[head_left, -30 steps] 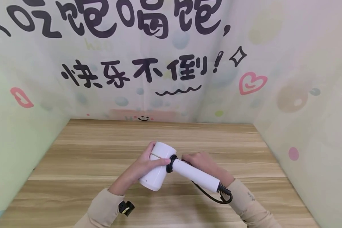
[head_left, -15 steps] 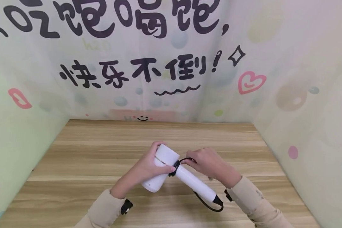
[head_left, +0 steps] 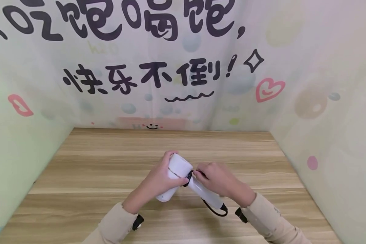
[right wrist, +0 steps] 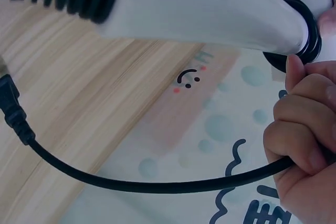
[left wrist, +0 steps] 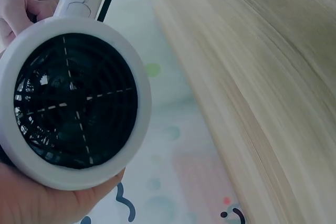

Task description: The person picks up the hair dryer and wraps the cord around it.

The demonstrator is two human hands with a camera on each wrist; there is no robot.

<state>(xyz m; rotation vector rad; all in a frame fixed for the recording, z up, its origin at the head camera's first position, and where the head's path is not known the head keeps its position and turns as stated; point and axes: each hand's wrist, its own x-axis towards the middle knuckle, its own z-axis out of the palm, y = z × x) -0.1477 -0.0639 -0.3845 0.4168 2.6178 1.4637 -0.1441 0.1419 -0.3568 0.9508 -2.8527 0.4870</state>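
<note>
A white hair dryer (head_left: 180, 165) is held above the table by my left hand (head_left: 160, 178), which grips its barrel with the thumb at the neck. In the left wrist view, its dark round grille (left wrist: 76, 100) faces the camera. Black cord (right wrist: 310, 30) is wound round the top of the handle (right wrist: 210, 9). My right hand (head_left: 218, 179) pinches the cord beside that winding. In the right wrist view, its curled fingers hold the cord, whose free length (right wrist: 157, 187) ends in a black plug (right wrist: 10, 103). From the handle's end, a cord loop (head_left: 215, 212) hangs.
Below lies a wood-grain table (head_left: 109, 145). A printed backdrop (head_left: 158, 108) with dark lettering stands behind it, and pale side walls (head_left: 329, 135) flank it. Black straps with small devices (head_left: 241, 215) sit at both wrists.
The right hand has moved out from behind the handle to its near upper side, drawing cord away and then back to the neck. The dryer has shifted slightly right, its handle tilting further down.
</note>
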